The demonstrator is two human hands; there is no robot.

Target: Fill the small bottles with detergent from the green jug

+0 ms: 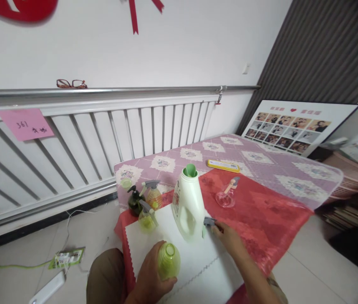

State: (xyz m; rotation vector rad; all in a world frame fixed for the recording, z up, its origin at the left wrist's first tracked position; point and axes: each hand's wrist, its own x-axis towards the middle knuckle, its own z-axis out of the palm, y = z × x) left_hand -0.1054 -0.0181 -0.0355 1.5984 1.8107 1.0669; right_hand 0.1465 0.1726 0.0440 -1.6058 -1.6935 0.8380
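My left hand (152, 274) is wrapped round a small yellow-green bottle (169, 259) with an open top, held upright over a white cloth (198, 266). My right hand (226, 236) pinches a grey spray head (209, 221) just right of a tall white detergent jug (188, 204) with a green spout. The jug stands on the white cloth between my two hands.
Three small spray bottles (144, 202) stand at the table's left corner. A pink spray bottle (226, 195) lies on the red cloth (261, 211). A yellow case (223, 165) rests farther back. A white radiator (87, 135) lines the wall; a photo board (293, 126) leans at right.
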